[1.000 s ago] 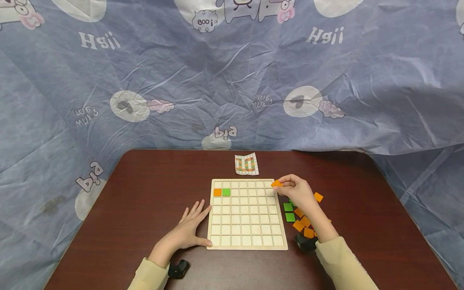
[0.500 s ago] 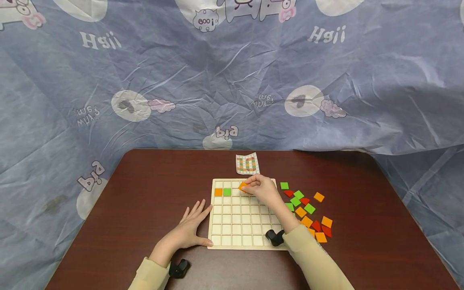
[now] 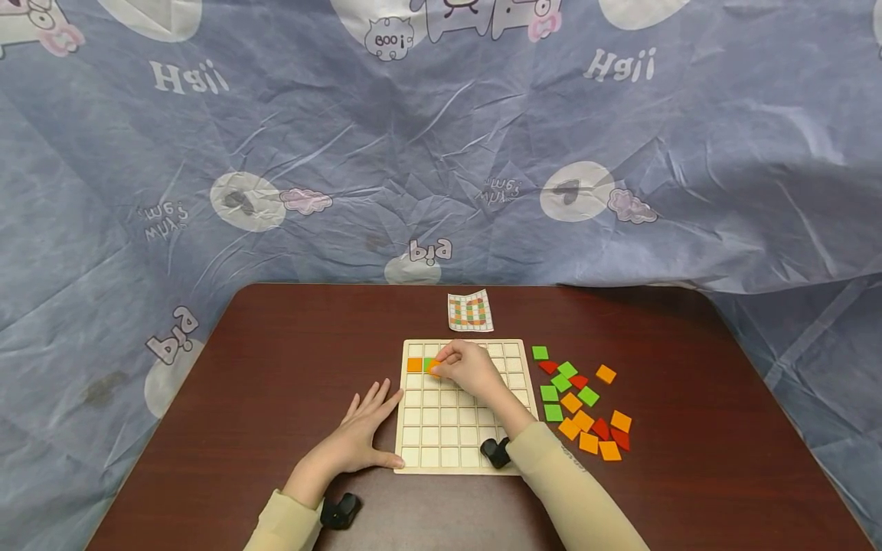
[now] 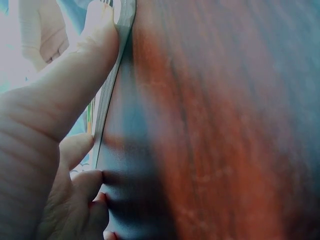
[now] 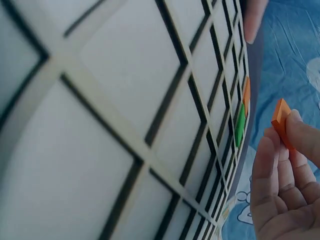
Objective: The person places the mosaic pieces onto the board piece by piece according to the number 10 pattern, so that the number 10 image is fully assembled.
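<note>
A pale wooden grid board [image 3: 450,417] lies on the table. My left hand [image 3: 358,440] rests at its left side with fingers spread, the thumb at the near left corner and the index finger against the left edge. Between thumb and fingers my right hand [image 3: 471,371] pinches an orange square tile [image 5: 281,120], held above the board beside the green tile [image 5: 240,126]. In the board's second row from the back sit an orange tile [image 3: 414,365] and, to its right, that green tile, now partly covered by the held one.
Loose green [image 3: 549,393], orange [image 3: 589,443] and red tiles [image 3: 601,428] are scattered right of the board. Behind the board lies a paper card [image 3: 471,311] printed with a coloured grid. A blue patterned cloth [image 3: 386,153] hangs beyond the dark wooden table [image 3: 310,329].
My right hand has carried the orange tile leftward from the board's far right corner to beside the green tile. The left hand has stayed in place.
</note>
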The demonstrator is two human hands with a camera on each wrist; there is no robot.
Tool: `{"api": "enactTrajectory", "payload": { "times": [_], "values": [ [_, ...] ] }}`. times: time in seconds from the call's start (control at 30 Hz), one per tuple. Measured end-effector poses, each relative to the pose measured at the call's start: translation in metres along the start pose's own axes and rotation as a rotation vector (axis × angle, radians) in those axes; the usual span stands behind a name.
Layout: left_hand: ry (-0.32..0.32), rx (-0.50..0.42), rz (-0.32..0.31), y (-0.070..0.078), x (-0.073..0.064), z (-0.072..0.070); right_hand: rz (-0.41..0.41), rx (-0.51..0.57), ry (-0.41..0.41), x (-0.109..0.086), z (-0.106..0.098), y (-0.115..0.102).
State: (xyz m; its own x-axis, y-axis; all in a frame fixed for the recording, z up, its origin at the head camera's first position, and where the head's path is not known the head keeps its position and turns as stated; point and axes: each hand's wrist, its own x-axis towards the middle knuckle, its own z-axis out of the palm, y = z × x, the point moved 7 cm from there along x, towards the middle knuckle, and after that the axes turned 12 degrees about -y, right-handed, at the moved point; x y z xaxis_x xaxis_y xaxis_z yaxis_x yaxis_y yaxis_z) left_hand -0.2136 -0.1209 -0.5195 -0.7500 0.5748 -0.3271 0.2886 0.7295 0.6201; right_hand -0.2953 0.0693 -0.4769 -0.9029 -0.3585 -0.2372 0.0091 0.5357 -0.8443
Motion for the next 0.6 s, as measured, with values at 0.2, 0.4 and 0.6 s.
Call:
{"api": "enactTrajectory", "payload": {
  "times": [0.2,0.4,0.6],
  "values": [
    [0.005,-0.002,0.003,0.001,-0.001,0.000,-0.021,-0.113,-0.024,0.003,0.010,-0.004],
    [0.016,0.008,0.013,0.002,-0.001,-0.001,-0.037,-0.210,-0.041,0.006,0.017,-0.005],
    [0.019,-0.001,0.016,0.005,-0.002,-0.002,-0.080,-0.323,-0.002,0.007,0.019,-0.011]
  ]
}}
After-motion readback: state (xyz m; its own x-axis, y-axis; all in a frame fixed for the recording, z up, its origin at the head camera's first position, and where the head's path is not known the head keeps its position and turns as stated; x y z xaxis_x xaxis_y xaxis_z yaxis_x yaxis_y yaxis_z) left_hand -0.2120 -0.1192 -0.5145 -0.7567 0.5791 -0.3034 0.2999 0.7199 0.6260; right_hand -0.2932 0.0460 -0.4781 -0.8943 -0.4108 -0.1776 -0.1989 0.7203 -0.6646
